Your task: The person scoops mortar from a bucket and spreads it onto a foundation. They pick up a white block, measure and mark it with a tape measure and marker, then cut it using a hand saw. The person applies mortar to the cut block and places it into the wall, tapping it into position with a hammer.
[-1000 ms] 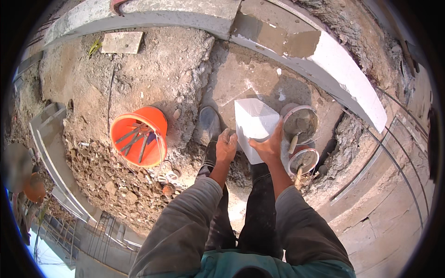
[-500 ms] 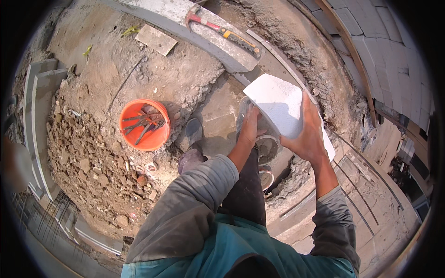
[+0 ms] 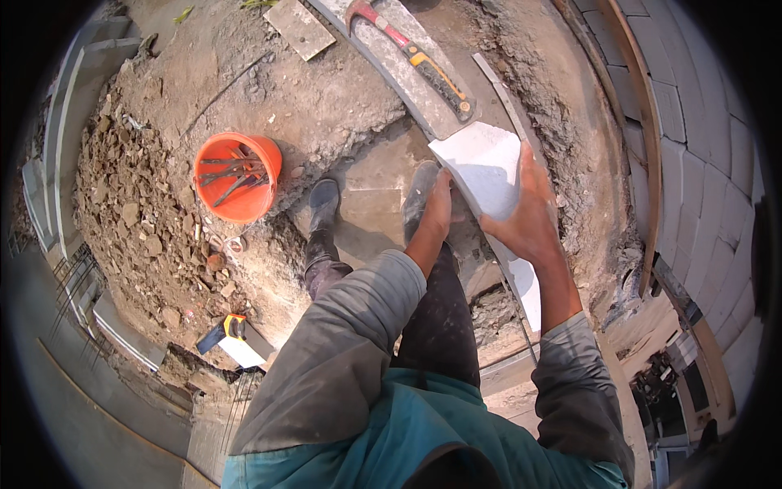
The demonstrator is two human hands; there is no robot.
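Observation:
A long white building block [image 3: 491,167] is held between my two hands, in line with a row of blocks [image 3: 391,73] and close to its end; I cannot tell whether they touch. My left hand [image 3: 440,205] presses against the block's left side, its fingers partly hidden. My right hand [image 3: 525,213] grips it from the right, with the thumb over the top. The block's near part shows again as a white piece below my right hand. A claw hammer [image 3: 409,55] with a red, yellow and black handle lies on the row, just beyond the block.
An orange bucket [image 3: 273,196] with metal tools inside stands at left, beside loose rubble [image 3: 134,216]. A yellow-and-black-handled tool [image 3: 235,328] lies at lower left. A flat tile [image 3: 300,28] lies at the back; a block wall [image 3: 692,163] rises at right.
The white block has turned and come lower, nearer the end of the row, with both hands on it. The view has shifted, and the yellow-and-black-handled tool has come into sight.

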